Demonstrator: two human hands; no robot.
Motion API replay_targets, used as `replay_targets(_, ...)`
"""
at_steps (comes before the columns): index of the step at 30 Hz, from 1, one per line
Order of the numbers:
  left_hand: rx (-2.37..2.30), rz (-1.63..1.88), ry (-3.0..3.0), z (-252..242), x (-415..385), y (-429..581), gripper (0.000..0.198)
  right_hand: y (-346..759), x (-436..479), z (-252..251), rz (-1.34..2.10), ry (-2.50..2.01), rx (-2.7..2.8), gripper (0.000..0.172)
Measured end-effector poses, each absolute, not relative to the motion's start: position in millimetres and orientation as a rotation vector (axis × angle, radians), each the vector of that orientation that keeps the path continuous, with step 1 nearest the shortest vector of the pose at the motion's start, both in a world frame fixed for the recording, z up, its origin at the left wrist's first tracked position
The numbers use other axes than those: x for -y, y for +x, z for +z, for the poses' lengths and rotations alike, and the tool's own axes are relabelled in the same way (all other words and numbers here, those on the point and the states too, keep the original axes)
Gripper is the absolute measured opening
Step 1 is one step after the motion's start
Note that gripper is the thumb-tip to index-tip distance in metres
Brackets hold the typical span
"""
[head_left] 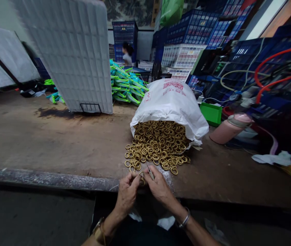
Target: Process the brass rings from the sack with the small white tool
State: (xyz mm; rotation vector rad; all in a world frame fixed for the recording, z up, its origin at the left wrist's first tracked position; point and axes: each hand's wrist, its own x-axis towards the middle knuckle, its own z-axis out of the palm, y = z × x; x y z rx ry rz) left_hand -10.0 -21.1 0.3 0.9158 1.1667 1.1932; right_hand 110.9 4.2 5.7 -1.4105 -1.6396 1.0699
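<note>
At the far left of the worn brown bench (58,143), a white gridded panel (68,51) stands on end, propped well back from the edge, so the near stretch of the bench stays free. Just to its right, bundles of green and blue pieces (126,85) lie stacked at the back, and a person (127,54) stands far behind them.

At the near edge the left hand (127,194), with a watch on its wrist, is closed in a pinch on a single brass ring (142,178), holding it up in front of the body, probably so both hands can get at it. The right hand (161,189), a bangle on its wrist, meets it from the other side. Its thumb and forefinger clasp a thin metal sliver (150,173) that points up and away, right beside the ring. What the sliver is cannot be told at this size.

Directly beyond the hands, a heap of like rings (158,147) spills from a white sack (171,99) laid on its side with its mouth toward the person, which puts the supply within easy reach. Further right sit a green box (211,113) and a pink flask (229,129) on its side. Red hoses (271,71) loop before blue crates (194,27).
</note>
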Motion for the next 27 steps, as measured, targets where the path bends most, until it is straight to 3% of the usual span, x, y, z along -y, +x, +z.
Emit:
replay_targets(7, -1.249, 1.215, 1.356, -3, 24, -14, 0.015, 113, -3, 14, 1.103, -1.435, 1.747, 0.022)
replay_targets(14, -1.021, 0.993, 0.856, 5, 23, -11, 0.034, 112, -4, 8, 1.184, -1.407, 1.653, 0.023)
replay_targets(18, -0.922, 0.990, 0.753, 4, 25, -11, 0.034, 114, -6, 8, 1.305, -1.382, 1.586, 0.027)
replay_targets(21, -0.949, 1.011, 0.749, 5, 25, -11, 0.033, 118, -5, 4, 1.163, -1.458, 1.633, 0.027)
replay_targets(27, -1.017, 1.037, 0.847, 4, 24, -11, 0.031, 123, 5, 2, 0.881, -1.429, 2.083, 0.013)
